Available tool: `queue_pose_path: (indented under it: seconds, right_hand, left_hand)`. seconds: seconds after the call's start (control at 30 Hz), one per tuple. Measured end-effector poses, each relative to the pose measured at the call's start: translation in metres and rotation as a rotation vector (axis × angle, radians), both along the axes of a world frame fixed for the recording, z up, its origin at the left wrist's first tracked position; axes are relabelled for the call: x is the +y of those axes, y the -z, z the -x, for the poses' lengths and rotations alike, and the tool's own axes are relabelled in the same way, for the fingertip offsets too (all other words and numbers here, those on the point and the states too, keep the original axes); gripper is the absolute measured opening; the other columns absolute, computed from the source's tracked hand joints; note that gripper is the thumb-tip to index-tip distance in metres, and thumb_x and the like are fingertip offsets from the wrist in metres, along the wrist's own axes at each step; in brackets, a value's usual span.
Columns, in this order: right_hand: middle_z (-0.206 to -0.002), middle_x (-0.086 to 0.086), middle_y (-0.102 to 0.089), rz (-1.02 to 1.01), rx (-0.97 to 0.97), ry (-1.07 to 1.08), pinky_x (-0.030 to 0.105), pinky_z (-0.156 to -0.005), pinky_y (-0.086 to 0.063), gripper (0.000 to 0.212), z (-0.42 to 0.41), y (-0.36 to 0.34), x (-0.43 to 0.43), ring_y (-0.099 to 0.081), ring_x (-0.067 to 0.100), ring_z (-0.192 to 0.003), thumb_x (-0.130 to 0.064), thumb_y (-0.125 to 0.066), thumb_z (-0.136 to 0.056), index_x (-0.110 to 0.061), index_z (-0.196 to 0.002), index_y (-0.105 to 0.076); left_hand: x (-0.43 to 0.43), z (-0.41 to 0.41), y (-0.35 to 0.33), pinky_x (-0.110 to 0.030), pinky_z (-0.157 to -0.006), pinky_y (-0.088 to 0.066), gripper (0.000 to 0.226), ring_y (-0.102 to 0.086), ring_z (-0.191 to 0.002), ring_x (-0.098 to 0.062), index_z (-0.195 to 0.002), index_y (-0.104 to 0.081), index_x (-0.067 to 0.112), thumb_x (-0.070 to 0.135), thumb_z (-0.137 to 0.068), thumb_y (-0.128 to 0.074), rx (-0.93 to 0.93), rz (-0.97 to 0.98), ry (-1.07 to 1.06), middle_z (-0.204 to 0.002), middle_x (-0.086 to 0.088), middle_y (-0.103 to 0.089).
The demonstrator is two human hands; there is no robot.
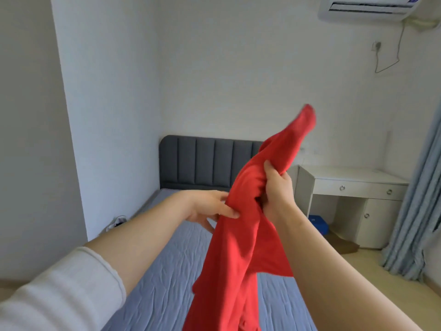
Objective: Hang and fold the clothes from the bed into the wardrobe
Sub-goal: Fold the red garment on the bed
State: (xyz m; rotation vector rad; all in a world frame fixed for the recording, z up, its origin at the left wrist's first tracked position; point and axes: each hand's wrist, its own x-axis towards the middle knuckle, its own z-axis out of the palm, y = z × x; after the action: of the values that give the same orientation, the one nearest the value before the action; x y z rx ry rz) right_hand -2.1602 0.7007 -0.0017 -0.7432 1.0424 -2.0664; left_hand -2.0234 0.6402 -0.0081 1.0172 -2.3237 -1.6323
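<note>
A red garment (pixel 238 254) hangs in the air above the bed (pixel 164 283), which has a blue-grey sheet. My right hand (pixel 278 189) grips a bunch of the red cloth near its upper part, and one end of the cloth sticks up above the hand. My left hand (pixel 210 207) pinches the garment's left edge between thumb and fingers, just left of and slightly below the right hand. The lower part of the garment drops out of the frame's bottom edge. The wardrobe is not in view.
A dark grey padded headboard (pixel 205 161) stands against the far wall. A white desk (pixel 353 187) with drawers is at the right, with a blue box (pixel 318 223) on the floor beside it. Blue-grey curtains (pixel 415 211) hang at the far right.
</note>
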Motion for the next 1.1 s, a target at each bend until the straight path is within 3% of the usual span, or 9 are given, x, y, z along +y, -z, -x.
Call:
queue_pose_path:
  seconds: [0.1,0.27,0.37,0.43,0.5,0.6,0.8,0.93,1.1]
  right_hand:
    - [-0.088,0.003,-0.066,0.100,-0.078,-0.120,0.026,-0.061,-0.057,0.007,-0.001,0.001,-0.001,-0.067,0.012,-0.070,-0.016,-0.051,-0.095,-0.018,-0.101,-0.055]
    - [-0.115,-0.008,-0.053,-0.142,0.435,-0.163,0.023,-0.079,-0.054,0.071,0.000,0.033,0.006,-0.060,0.006,-0.099,-0.019,-0.073,-0.078,-0.028,-0.133,-0.031]
    - [-0.114,-0.003,-0.054,-0.337,0.659,-0.176,0.025,-0.082,-0.052,0.074,0.003,0.048,0.012,-0.059,0.013,-0.101,-0.010,-0.077,-0.073,-0.023,-0.132,-0.034]
    - [-0.106,0.004,-0.060,-0.414,0.676,-0.177,0.022,-0.074,-0.051,0.044,0.002,0.054,0.013,-0.062,0.013,-0.088,-0.007,-0.071,-0.078,-0.013,-0.117,-0.051]
    - [-0.086,0.006,-0.062,-0.417,0.570,-0.166,0.022,-0.060,-0.047,0.011,-0.004,0.054,0.014,-0.057,0.012,-0.066,-0.004,-0.059,-0.085,-0.009,-0.094,-0.061]
    - [-0.079,0.009,-0.064,-0.312,0.225,-0.128,0.029,-0.067,-0.049,0.013,-0.006,0.041,0.010,-0.059,0.018,-0.069,-0.006,-0.051,-0.090,-0.009,-0.086,-0.063]
    - [-0.123,0.023,-0.056,-0.153,-0.380,-0.226,0.044,-0.084,-0.046,0.034,0.001,0.012,0.009,-0.059,0.034,-0.102,-0.019,-0.044,-0.097,-0.001,-0.125,-0.049]
    - [-0.085,0.011,-0.055,-0.081,-0.468,-0.196,0.035,-0.101,-0.041,0.022,0.001,0.017,0.011,-0.055,0.021,-0.078,-0.016,-0.039,-0.100,-0.003,-0.089,-0.053]
    - [-0.073,0.002,-0.054,-0.132,-0.115,-0.228,0.027,-0.057,-0.041,0.008,-0.001,0.024,0.021,-0.053,0.014,-0.061,-0.013,-0.048,-0.094,-0.019,-0.092,-0.052]
  left_hand:
    - [0.000,0.008,0.001,-0.034,-0.071,-0.054,0.011,-0.064,-0.071,-0.013,-0.098,-0.060,0.014,0.017,-0.095,-0.049,0.153,-0.084,-0.239,-0.084,-0.001,-0.067]
    - [-0.003,0.026,-0.025,-0.020,-0.032,-0.046,0.029,-0.053,-0.029,-0.008,-0.071,-0.051,0.005,0.007,-0.098,-0.039,0.767,-0.476,-0.591,-0.037,-0.004,-0.056]
    - [-0.003,0.025,-0.044,-0.022,-0.030,-0.044,0.032,-0.054,-0.030,-0.016,-0.068,-0.048,-0.001,0.005,-0.098,-0.039,1.025,-0.707,-0.641,-0.034,-0.010,-0.053]
    - [-0.001,0.022,-0.052,-0.025,-0.035,-0.048,0.033,-0.057,-0.047,-0.023,-0.070,-0.049,-0.004,0.007,-0.099,-0.037,1.130,-0.798,-0.630,-0.039,-0.014,-0.056]
    - [0.001,0.019,-0.054,-0.031,-0.053,-0.055,0.032,-0.057,-0.060,-0.023,-0.076,-0.052,-0.004,0.010,-0.100,-0.035,1.125,-0.783,-0.572,-0.049,-0.016,-0.062]
    - [0.002,0.016,-0.047,-0.037,-0.074,-0.048,0.026,-0.059,-0.076,-0.016,-0.085,-0.057,0.011,0.019,-0.100,-0.037,0.944,-0.511,-0.470,-0.081,-0.004,-0.063]
    - [0.008,0.005,-0.010,-0.027,-0.066,-0.038,0.030,-0.052,-0.076,-0.012,-0.115,-0.052,0.034,0.034,-0.086,-0.059,0.275,-0.103,-0.146,-0.093,0.007,-0.055]
    - [0.017,0.005,0.017,-0.029,-0.071,-0.048,0.010,-0.056,-0.069,-0.011,-0.096,-0.059,0.028,0.021,-0.089,-0.060,0.088,-0.101,-0.053,-0.084,0.007,-0.060]
    - [0.012,0.015,0.026,-0.022,-0.058,-0.049,0.020,-0.058,-0.053,-0.006,-0.078,-0.059,0.017,0.019,-0.095,-0.049,0.370,-0.247,-0.290,-0.054,0.007,-0.063]
